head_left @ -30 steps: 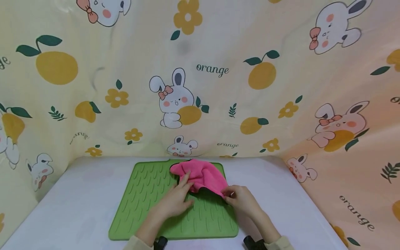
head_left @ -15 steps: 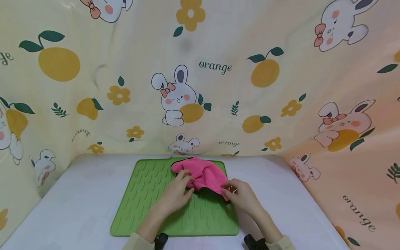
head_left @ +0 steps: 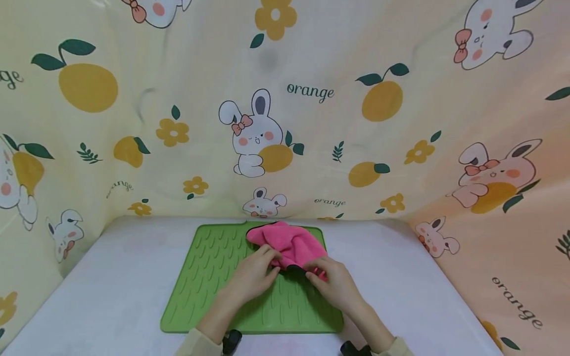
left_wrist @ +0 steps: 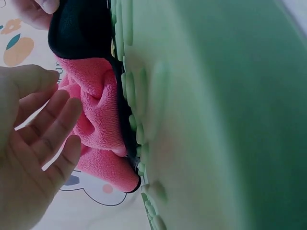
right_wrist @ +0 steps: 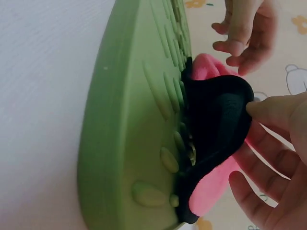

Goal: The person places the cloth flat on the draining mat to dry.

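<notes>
A crumpled pink fleece cloth (head_left: 289, 242) with a black edge lies humped on the green ribbed mat (head_left: 213, 277). My right hand (head_left: 336, 282) pinches the near edge between thumb and fingers, lifting it so the black underside (right_wrist: 218, 115) faces the right wrist camera. Beside the cloth's near left side is my left hand (head_left: 254, 274), its fingers loosely bent and apart from the thumb. In the left wrist view those fingers (left_wrist: 48, 129) overlap the pink pile with nothing pinched between them. What lies under the hump is mostly hidden.
The mat has a raised rim and rests on a white table (head_left: 120, 277). Behind and at both sides hangs a cream curtain (head_left: 196, 89) printed with rabbits and oranges. Black wrist straps (head_left: 231, 341) show at the sleeves.
My right hand has shifted left along the cloth's near edge, raising it. The left fingers have drawn back from lying on the cloth to its near side. The head view has shifted slightly.
</notes>
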Action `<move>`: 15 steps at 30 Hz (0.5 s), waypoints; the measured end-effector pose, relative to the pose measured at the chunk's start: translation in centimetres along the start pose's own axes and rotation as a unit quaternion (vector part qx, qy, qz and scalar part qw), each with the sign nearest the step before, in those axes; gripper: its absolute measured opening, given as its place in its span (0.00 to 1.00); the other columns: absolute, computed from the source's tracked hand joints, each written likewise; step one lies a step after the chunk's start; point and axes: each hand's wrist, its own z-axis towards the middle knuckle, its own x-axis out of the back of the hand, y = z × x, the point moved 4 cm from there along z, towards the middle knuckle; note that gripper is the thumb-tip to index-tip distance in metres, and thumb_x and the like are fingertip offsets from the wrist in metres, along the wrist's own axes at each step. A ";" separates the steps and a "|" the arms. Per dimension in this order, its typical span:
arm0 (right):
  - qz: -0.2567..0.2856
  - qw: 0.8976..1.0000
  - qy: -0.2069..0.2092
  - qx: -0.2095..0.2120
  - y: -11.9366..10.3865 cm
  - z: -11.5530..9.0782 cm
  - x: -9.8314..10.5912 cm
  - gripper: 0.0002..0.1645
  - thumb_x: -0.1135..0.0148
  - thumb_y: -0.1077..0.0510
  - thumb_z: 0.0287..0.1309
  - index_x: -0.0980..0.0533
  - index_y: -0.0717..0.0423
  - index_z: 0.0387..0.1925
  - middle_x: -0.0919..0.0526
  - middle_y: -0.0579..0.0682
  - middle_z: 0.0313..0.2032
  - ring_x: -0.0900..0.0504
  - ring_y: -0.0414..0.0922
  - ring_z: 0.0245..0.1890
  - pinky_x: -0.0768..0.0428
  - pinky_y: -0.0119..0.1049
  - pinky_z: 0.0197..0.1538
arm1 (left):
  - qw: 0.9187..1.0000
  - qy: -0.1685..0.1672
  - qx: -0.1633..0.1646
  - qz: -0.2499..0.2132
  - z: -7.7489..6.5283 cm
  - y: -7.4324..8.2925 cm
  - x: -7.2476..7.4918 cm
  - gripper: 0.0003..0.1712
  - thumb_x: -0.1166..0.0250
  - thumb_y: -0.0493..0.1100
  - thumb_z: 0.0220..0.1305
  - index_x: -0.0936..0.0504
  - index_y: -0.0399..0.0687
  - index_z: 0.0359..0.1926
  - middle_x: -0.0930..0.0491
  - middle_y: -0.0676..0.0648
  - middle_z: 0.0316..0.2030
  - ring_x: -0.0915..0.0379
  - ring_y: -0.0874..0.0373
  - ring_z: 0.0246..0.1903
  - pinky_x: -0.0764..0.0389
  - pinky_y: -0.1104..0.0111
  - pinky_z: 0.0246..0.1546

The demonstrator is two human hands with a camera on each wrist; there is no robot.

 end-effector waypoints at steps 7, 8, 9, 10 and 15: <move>0.005 1.000 -0.004 0.015 -0.4 -0.1 -0.1 0.08 0.28 0.67 0.62 0.13 0.54 0.42 0.13 0.43 0.37 0.20 0.35 0.34 0.18 0.32 0.38 | 1.000 -0.007 -0.001 0.004 -0.1 -0.1 0.0 0.11 0.29 0.38 0.68 0.16 0.46 0.50 0.18 0.50 0.46 0.18 0.56 0.46 0.15 0.62 0.48; 0.009 1.000 -0.007 0.017 -0.5 -0.1 -0.1 0.08 0.29 0.66 0.63 0.13 0.54 0.42 0.13 0.44 0.38 0.20 0.35 0.35 0.18 0.33 0.39 | 1.000 -0.010 -0.001 0.005 -0.2 -0.1 -0.1 0.11 0.29 0.38 0.67 0.16 0.46 0.50 0.17 0.50 0.45 0.18 0.56 0.45 0.15 0.62 0.48; 0.014 1.000 -0.008 0.021 -0.5 -0.1 -0.1 0.07 0.30 0.66 0.64 0.13 0.56 0.43 0.13 0.45 0.38 0.20 0.36 0.35 0.18 0.33 0.39 | 1.000 -0.011 -0.001 0.005 -0.1 -0.1 -0.1 0.11 0.29 0.38 0.67 0.16 0.46 0.50 0.17 0.50 0.45 0.18 0.57 0.45 0.15 0.62 0.47; 0.020 0.999 -0.008 0.024 -0.6 -0.1 0.0 0.07 0.31 0.66 0.65 0.14 0.56 0.43 0.13 0.46 0.38 0.19 0.37 0.35 0.17 0.33 0.39 | 1.000 -0.014 0.001 0.005 -0.1 -0.1 -0.1 0.11 0.29 0.38 0.67 0.16 0.46 0.49 0.17 0.50 0.45 0.18 0.57 0.45 0.15 0.62 0.47; 0.052 0.998 0.004 0.031 -1.1 0.0 0.6 0.06 0.34 0.66 0.68 0.15 0.57 0.43 0.15 0.47 0.38 0.19 0.38 0.36 0.17 0.33 0.39 | 0.999 -0.024 0.019 0.011 -0.1 -0.5 -0.2 0.12 0.28 0.37 0.65 0.15 0.46 0.49 0.16 0.51 0.43 0.18 0.58 0.43 0.15 0.62 0.45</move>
